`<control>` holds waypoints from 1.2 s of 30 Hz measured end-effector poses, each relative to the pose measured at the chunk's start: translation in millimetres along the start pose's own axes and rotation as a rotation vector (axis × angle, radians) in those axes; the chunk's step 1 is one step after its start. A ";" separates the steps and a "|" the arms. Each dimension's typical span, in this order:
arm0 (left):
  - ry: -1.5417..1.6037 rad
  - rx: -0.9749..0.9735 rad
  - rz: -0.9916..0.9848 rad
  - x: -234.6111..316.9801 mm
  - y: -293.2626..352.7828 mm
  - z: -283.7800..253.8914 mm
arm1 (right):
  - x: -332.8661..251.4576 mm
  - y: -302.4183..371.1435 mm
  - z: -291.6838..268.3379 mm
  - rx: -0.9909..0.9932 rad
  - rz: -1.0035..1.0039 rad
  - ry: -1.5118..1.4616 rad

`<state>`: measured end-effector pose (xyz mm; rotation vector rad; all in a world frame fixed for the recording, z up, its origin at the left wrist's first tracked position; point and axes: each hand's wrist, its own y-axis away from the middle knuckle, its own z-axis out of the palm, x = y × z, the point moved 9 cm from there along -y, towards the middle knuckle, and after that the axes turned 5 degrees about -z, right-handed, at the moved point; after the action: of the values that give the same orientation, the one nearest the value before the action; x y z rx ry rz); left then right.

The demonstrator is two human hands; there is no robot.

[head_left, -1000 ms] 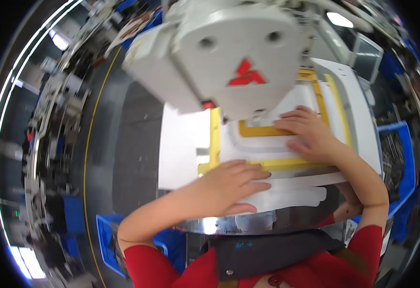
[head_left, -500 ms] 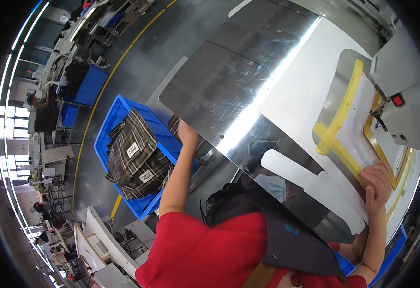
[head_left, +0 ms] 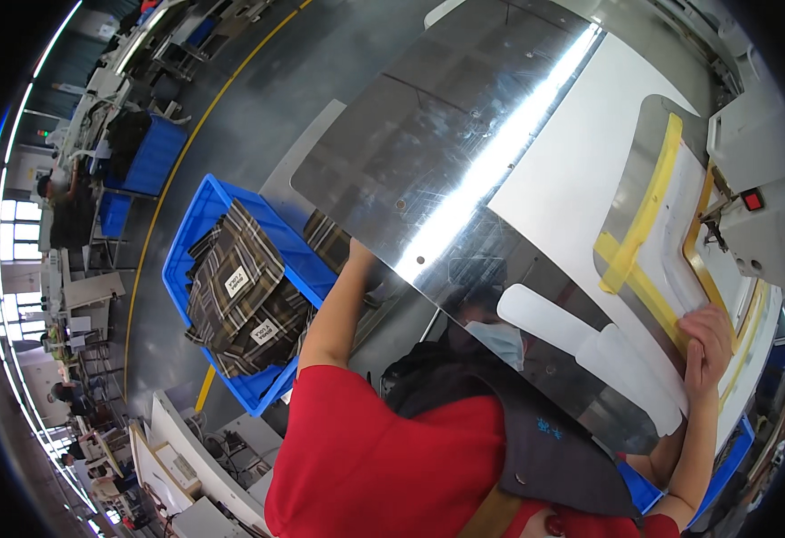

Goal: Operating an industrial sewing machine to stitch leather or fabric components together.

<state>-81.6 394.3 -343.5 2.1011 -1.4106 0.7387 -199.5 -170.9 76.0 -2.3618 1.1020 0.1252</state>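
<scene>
My left hand has come off the tabletop since a second ago, when both hands lay at the taped frame; now it's down at my left, past the table's edge, and my view has swung that way with it. So the work, as I judge it, is split between cloth on one side and frame on the other.

Left arm: reaching straight out from my red sleeve, fingers hidden under the shiny metal tabletop, so I can't tell whether they're spread or closed on anything. Nearest them, a patch of brown plaid cloth.

Right hand: elbow bent, fingers loosely curled at the strips of yellow tape, just beside the amber angled frame; nothing clearly gripped. Frame and tape lie on a large white sheet, over on my right.

Further out, the white machine head with its red square button stands over the frame. And to the left, the blue plastic bin carries folded plaid pieces, white labels facing up.
</scene>
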 end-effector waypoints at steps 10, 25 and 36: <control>-0.061 -0.212 -0.230 14.2 -0.6 19.4 | -1.3 -0.1 0.4 0.022 0.008 -0.032; -0.155 -0.264 -0.553 0.7 -21.5 -17.2 | 9.2 1.3 5.7 -0.027 0.080 -0.101; 1.148 0.206 -0.190 32.6 -16.5 -218.0 | -6.6 -5.6 1.3 0.044 0.008 -0.055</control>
<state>-90.7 523.7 -164.5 1.4048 -0.4960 1.6680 -199.6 -162.7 79.3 -2.3010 1.0776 0.1665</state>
